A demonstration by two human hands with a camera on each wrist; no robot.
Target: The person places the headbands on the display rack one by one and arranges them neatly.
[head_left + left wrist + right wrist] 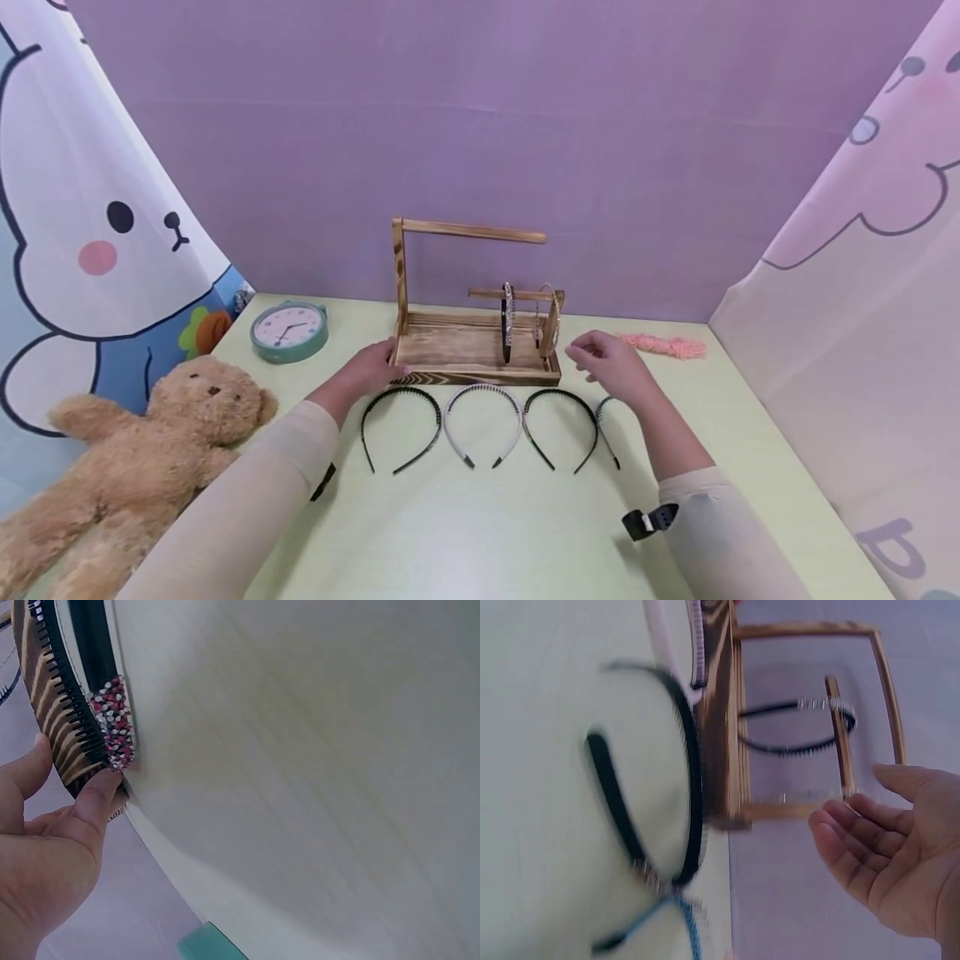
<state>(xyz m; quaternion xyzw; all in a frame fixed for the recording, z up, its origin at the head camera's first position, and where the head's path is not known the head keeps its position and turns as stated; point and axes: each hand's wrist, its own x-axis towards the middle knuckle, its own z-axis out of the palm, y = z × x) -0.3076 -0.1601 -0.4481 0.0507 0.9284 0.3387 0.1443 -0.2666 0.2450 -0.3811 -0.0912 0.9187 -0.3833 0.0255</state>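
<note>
A brown wooden stand (450, 343) has a tray base, a tall upper bar and a shorter lower bar. My left hand (367, 368) grips its left front corner, thumb and fingers on either side of the wood in the left wrist view. A black jewelled headband (507, 323) hangs on the lower bar, with a glittery headband (557, 315) at its right end. My right hand (611, 365) hovers just right of the stand, fingers loosely bent around nothing. In front lie a black headband (405, 390), a white headband (482, 387), another black headband (561, 392) and a blue headband (609, 437).
A teal round clock (288, 332) lies left of the stand. At the far left a teddy bear (127, 467) leans on the table. Pink braided cord (666, 345) lies at the back right. A purple backdrop (480, 150) rises behind.
</note>
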